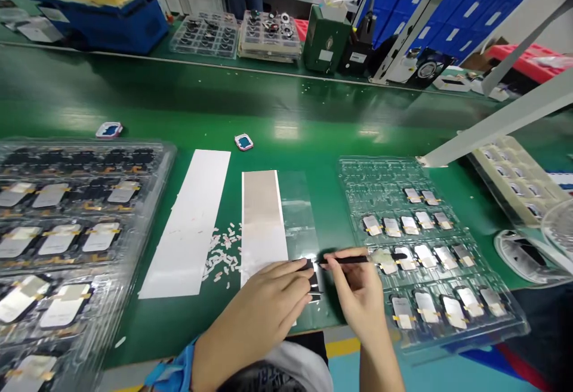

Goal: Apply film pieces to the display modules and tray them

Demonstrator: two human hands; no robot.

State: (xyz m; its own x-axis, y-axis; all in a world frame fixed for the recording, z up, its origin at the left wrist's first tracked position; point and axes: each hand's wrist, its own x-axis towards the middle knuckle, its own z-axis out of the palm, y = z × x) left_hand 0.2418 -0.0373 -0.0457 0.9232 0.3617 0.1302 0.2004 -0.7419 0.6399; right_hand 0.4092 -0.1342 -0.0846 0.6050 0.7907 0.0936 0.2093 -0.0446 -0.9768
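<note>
My left hand (273,293) has its fingers together, holding a small dark part (316,281) with a pale strip against the bench. Much of that part is hidden under the fingertips. In my right hand (358,293) is a slim dark pen-like tool (353,259), pinched between thumb and fingers, its thin tip pointing left at the small part. Beneath my left hand lies a sheet with a greyish-beige face and white border (264,219), with a clear film (301,207) beside it. Small white and pinkish scraps (224,255) are scattered to the left.
A white paper strip (188,219) lies left of the scraps. Clear trays of small screen-like parts stand left (154,201) and right (358,180). Two small framed pieces (244,142) (108,130) lie farther back. A white post (492,114) slants down beyond the right tray.
</note>
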